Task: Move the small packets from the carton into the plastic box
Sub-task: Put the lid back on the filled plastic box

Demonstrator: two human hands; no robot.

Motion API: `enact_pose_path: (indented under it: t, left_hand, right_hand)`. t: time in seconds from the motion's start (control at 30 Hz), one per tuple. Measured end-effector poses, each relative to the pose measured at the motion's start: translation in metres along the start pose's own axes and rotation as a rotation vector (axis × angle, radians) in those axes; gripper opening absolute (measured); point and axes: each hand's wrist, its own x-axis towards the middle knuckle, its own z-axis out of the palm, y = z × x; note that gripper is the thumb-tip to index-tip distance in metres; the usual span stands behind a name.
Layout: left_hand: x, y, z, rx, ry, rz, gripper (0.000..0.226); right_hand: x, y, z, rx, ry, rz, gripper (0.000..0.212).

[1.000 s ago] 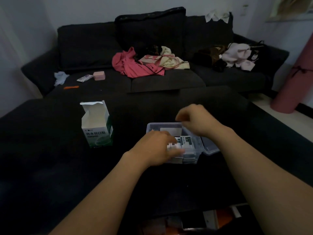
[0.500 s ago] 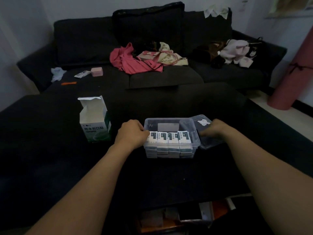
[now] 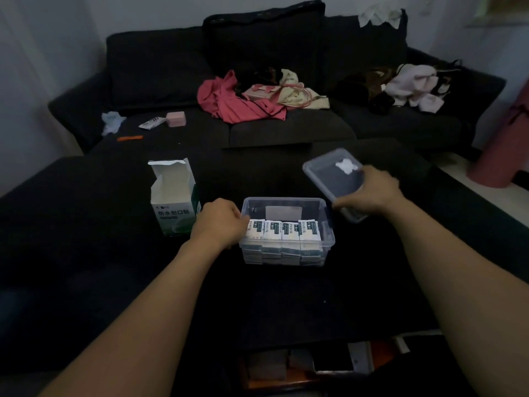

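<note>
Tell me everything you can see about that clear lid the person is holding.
The lid is a flat rectangle of clear plastic with rounded corners and a raised rim, bearing a torn white label scrap. The right hand grips its near end, holding it tilted in the air, off the plastic box and to its right.

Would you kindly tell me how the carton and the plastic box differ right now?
The carton is opaque white card, standing tall with its flap open; the plastic box is clear, low and wide. The box holds rows of packets; the carton's inside cannot be seen. Both are open-topped on the dark surface.
</note>
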Motion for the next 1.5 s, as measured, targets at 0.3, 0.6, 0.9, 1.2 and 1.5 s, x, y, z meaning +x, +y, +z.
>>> enact_pose_path:
  t: [0.3, 0.6, 0.9, 1.2, 1.5]
  left_hand:
    - [0.002, -0.011, -0.017, -0.351, -0.008, -0.234, 0.052]
    - [-0.008, -0.011, -0.017, -0.479, -0.103, -0.178, 0.013]
    - [-0.004, -0.007, -0.014, -0.555, -0.116, -0.283, 0.017]
    - [-0.003, -0.005, -0.015, -0.554, -0.148, -0.341, 0.014]
    - [0.006, -0.004, -0.007, -0.587, -0.081, -0.467, 0.046]
  right_hand:
    - [-0.051, -0.063, -0.013, 0.117, -0.458, -0.582, 0.098]
    - [-0.039, -0.058, 0.012, 0.015, -0.594, -0.544, 0.106]
    - [-0.025, -0.048, 0.014, 0.077, -0.656, -0.544, 0.105]
    - [-0.017, -0.058, 0.013, -0.005, -0.672, -0.488, 0.109]
    - [-0.024, -0.042, 0.021, 0.531, -0.386, -0.243, 0.084]
